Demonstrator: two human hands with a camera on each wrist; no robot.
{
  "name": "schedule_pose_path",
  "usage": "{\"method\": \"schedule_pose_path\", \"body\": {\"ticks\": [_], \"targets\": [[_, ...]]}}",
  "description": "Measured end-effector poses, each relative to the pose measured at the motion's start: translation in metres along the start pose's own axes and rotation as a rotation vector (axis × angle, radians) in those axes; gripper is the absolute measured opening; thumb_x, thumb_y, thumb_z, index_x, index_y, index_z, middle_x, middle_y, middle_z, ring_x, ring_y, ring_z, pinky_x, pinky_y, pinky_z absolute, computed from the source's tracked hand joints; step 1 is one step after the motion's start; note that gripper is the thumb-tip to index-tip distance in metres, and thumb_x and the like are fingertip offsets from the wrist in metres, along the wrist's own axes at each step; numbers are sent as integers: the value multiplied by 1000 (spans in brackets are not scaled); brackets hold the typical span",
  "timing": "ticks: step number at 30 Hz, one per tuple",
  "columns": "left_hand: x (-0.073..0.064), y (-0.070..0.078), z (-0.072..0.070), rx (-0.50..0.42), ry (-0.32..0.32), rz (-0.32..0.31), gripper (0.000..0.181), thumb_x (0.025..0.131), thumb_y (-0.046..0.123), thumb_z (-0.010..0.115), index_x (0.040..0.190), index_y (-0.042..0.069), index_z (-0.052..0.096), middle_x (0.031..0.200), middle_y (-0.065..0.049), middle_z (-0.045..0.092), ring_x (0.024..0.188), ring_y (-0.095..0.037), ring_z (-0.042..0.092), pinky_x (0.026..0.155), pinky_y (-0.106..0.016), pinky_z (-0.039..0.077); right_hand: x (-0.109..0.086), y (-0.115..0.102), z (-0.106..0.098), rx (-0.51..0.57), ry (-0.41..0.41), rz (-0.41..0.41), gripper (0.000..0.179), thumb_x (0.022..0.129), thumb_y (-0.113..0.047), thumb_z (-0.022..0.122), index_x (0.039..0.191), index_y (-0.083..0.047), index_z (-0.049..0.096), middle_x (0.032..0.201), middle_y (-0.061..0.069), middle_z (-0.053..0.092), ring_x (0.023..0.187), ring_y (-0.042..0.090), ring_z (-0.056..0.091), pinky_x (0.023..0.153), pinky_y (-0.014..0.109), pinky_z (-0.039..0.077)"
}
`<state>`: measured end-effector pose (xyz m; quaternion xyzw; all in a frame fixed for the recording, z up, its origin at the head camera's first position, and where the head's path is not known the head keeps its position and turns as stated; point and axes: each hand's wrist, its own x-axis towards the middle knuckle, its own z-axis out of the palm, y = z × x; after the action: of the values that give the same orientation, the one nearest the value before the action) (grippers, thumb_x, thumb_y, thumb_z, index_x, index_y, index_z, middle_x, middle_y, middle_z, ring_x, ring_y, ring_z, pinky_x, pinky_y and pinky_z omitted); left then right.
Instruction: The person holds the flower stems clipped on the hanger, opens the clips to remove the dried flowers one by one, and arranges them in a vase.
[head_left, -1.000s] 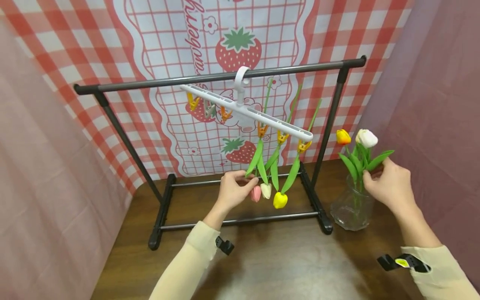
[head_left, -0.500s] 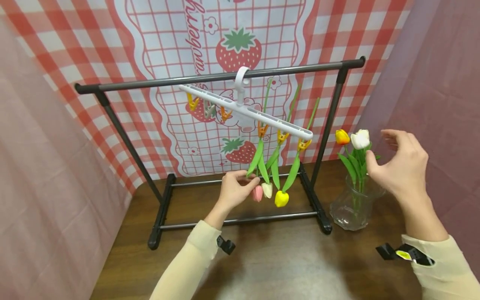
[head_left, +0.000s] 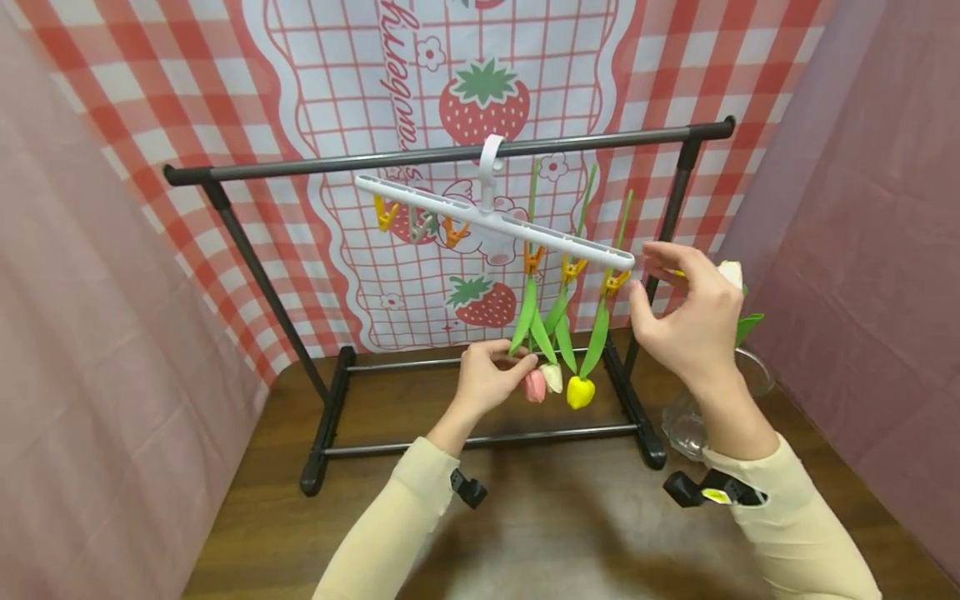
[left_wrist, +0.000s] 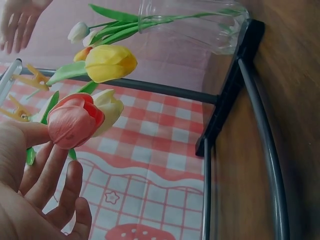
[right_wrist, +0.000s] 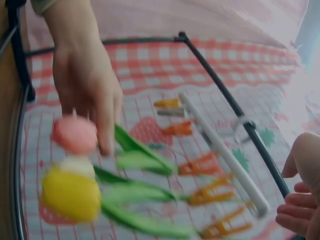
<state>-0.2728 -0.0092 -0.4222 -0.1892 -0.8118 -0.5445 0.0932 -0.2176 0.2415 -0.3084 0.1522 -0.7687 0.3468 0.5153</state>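
The step in hand seems to be steadying the pink tulip [head_left: 535,386], whose stem the left hand [head_left: 487,379] pinches between thumb and finger, and the next move probably calls for the right hand [head_left: 688,321], its fingers parted and holding nothing, to squeeze the orange clip [head_left: 533,261]. The tulip's bloom hangs just below the left fingertips, with the yellow tulip [head_left: 581,392] further to their right; the right hand is just beside the end of the white hanger [head_left: 495,221].

Plastic hanger [head_left: 495,220]; glossy wooden table [head_left: 577,525]
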Motion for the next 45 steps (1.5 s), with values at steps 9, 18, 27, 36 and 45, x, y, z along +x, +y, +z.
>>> {"method": "schedule_pose_path", "body": {"ticks": [9,18,27,36,45], "targets": [[2,1,5,-10,4,13,16,91,24,84,98,10,84,91,-8,84,83,-19,81,72,-25,61,-14,-12,51,80,-90,-32,41,84,-14,88,121,0,77,111,16,82,98,31,80,89,15,59],[1,2,7,-25,-4,29,15,91,22,84,98,9,84,91,-8,84,85,-18,82,72,-23,60,-16,-10,97,100,-129,98,39,88,-15,86,121,4,78,108,23,80,94,34,82,75,43,66],[-1,6,9,-46,1,43,16,90,21,85,96,7,84,91,-9,84,82,-16,81,67,-19,58,-1,-11,124,94,-54,211,39,88,-28,89,113,1,81,99,18,82,84,29,83,79,43,66],[-4,8,8,-42,-21,70,13,89,20,85,93,8,83,88,-8,84,73,-3,75,63,-16,54,8,-12,132,65,6,279,37,84,-31,92,99,1,83,89,17,82,78,29,82,96,43,57],[-2,4,1,25,-19,70,13,89,21,85,89,9,83,84,-7,83,68,2,68,60,-16,50,12,-11,133,75,43,265,32,86,-30,88,92,2,84,84,18,82,73,30,81,77,29,59]]}}
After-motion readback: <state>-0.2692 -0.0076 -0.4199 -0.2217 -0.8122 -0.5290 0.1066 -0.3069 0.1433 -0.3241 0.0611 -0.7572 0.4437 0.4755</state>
